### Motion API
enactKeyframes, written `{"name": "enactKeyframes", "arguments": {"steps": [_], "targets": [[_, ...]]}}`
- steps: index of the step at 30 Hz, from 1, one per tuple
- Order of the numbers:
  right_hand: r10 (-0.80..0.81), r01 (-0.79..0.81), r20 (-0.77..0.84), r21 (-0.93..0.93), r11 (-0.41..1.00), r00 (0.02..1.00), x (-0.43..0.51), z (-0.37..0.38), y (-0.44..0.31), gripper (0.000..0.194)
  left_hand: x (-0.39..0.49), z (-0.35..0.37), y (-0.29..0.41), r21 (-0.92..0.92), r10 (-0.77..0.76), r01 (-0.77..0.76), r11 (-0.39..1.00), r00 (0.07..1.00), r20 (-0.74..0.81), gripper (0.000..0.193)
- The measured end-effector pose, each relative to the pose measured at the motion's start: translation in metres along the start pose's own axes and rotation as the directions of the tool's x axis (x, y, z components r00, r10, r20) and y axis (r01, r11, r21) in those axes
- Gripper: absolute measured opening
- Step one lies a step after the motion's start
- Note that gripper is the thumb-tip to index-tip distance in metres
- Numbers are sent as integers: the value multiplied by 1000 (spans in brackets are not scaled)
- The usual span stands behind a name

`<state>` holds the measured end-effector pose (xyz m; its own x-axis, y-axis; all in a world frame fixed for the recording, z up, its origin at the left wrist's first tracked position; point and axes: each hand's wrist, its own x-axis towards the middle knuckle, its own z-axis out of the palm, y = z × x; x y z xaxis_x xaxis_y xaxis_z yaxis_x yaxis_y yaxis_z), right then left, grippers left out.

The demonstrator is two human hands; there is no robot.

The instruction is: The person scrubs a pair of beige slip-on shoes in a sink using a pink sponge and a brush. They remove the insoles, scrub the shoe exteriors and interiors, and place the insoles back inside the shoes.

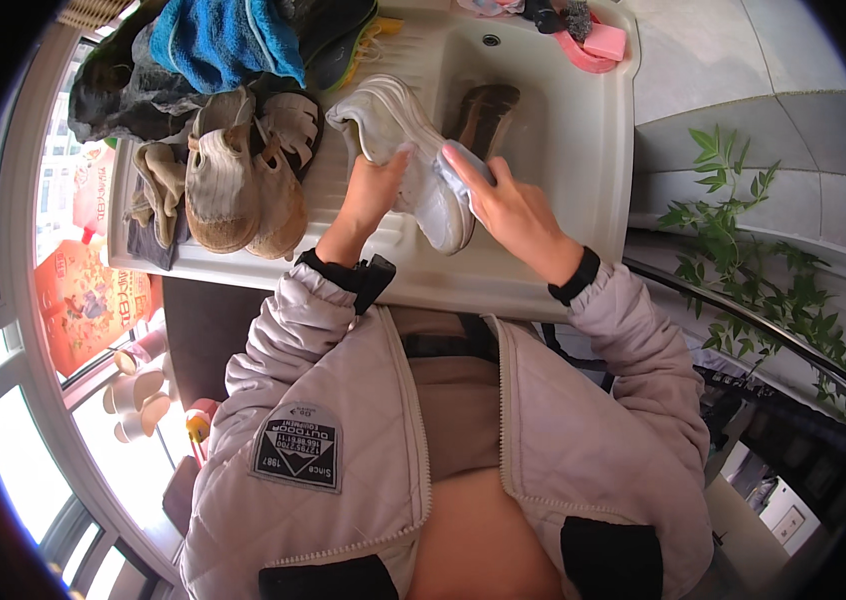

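Observation:
A wet white shoe [393, 112] is held over the near left edge of the basin of a white laundry sink [580, 150]. My left hand [378, 184] grips it by its side, thumb on the upper. In my right hand [516, 206] is a pale grey scrubbing brush [460, 169], pressed to the shoe's right side near the sole. Its bristles are mostly hidden by my fingers and the shoe. Behind the brush, a dark brown shoe [490, 112] lies in the basin, partly covered from view.
Left on the ribbed drainboard stand worn beige shoes [220, 187], a strappy shoe [291, 124] and a crumpled beige cloth [160, 191]. A blue towel [228, 45] is heaped behind them. Pink soap [604, 41] sits at the back right corner. A leafy plant [730, 202] stands right.

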<state>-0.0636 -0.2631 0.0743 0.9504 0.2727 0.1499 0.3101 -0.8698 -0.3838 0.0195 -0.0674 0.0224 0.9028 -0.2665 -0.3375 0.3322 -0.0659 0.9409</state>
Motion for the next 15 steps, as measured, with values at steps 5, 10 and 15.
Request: {"name": "enactKeyframes", "arguments": {"steps": [5,10,15], "targets": [[8,-8,5,-42,999,1000,33,2,8,70,5,4,-8,52,135,-134,990,991,-9,31],[-35,43,101,-70,997,994,-11,-13,-1,73,4,3,-7,-62,57,-61,996,996,-65,32],[-53,57,113,-32,998,992,-37,-21,-6,74,1,-3,1,-3,-17,17,1000,1000,18,32]]}}
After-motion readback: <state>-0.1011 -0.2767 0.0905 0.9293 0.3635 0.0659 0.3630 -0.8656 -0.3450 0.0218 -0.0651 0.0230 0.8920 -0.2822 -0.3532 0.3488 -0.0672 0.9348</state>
